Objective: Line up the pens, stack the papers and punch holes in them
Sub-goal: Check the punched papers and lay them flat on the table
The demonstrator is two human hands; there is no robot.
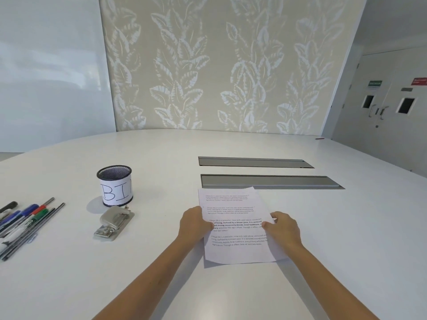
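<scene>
From the head camera, both hands hold the papers [235, 227] just below the centre of the frame, over the white table [161, 285]. The left hand [195, 224] grips the left edge, thumb on top of the sheet and the other fingers hidden beneath it. The right hand [283, 228] pinches the right edge the same way — thumb over the print, fingers out of sight under the page. The printed text is too small to read, and how many sheets make up the stack cannot be told; a shadow lies under the bottom edge, so that end seems lifted off the table.

At the left edge of the frame the pens [25, 224] lie side by side, slanting, their lower ends cut off by the frame. The metal hole punch [114, 224] sits between the pens and the papers, just below a black mesh cup [114, 184] wrapped in a label reading "BI" — the rest curves out of view. Two grey recessed panels [265, 172] lie above the papers.
</scene>
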